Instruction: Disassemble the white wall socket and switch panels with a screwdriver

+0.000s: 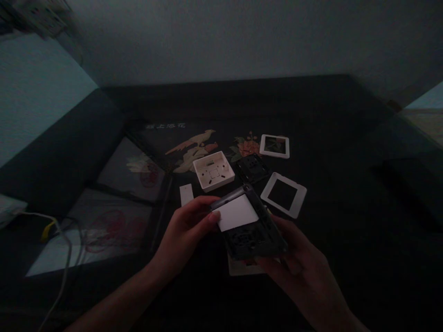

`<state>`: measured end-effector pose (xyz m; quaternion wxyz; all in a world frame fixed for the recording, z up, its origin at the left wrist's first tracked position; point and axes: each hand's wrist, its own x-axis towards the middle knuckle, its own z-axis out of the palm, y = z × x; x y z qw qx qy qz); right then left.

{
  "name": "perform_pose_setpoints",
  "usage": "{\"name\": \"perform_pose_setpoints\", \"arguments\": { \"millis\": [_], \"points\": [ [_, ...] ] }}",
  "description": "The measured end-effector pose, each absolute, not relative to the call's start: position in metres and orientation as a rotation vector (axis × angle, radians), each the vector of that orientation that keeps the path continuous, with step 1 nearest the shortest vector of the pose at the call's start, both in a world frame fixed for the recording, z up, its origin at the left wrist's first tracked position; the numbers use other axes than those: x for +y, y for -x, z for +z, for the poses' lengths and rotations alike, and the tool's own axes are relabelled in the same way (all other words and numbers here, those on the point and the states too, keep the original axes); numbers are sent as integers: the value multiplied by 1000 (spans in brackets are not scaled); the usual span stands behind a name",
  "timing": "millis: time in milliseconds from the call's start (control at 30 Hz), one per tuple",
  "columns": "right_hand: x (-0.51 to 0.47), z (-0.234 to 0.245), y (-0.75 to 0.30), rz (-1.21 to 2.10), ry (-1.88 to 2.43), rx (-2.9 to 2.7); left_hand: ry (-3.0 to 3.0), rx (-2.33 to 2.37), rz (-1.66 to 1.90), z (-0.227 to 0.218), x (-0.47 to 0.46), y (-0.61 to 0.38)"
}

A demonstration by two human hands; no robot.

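Observation:
Both hands hold a black plastic wall-switch frame (251,242) tilted above the table. A white switch rocker (238,212) covers its upper half, while the lower half shows dark mechanism. My left hand (190,226) grips the upper left edge, its thumb on the white rocker and its other fingers underneath. My right hand (297,263) is closed around the right side and lower right corner, with part of its grip hidden. Below the frame, a white square piece (242,267) is partly covered. A narrow white rocker strip (186,194) lies just beyond my left hand.
Beyond the hands lie a white back box (213,171), another black frame (252,168), a white cover frame (284,194) and a second white cover frame (275,146). A pale cable (67,253) hangs at left. A wall (221,41) borders the dark table (346,184).

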<state>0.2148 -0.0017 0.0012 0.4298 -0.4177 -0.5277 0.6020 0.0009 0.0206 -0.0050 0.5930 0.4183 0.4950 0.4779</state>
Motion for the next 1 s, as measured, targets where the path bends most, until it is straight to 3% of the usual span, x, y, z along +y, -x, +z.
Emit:
{"name": "perform_pose_setpoints", "arguments": {
  "millis": [200, 467, 800, 1000],
  "points": [
    [5, 5, -224, 1588, 976, -1528, -1200, 1208, 1095, 2, 20, 5],
    [8, 13, -217, 1713, 1254, -1515, -1386, 1275, 1195, 6, 13, 0],
    [10, 17, -216, 1407, 1194, -1329, -1436, 1046, 1140, -4, 11, -2],
    [12, 19, -213, 1418, 1071, -1291, -1530, 1038, 1152, -1, 11, -3]
  ]
}}
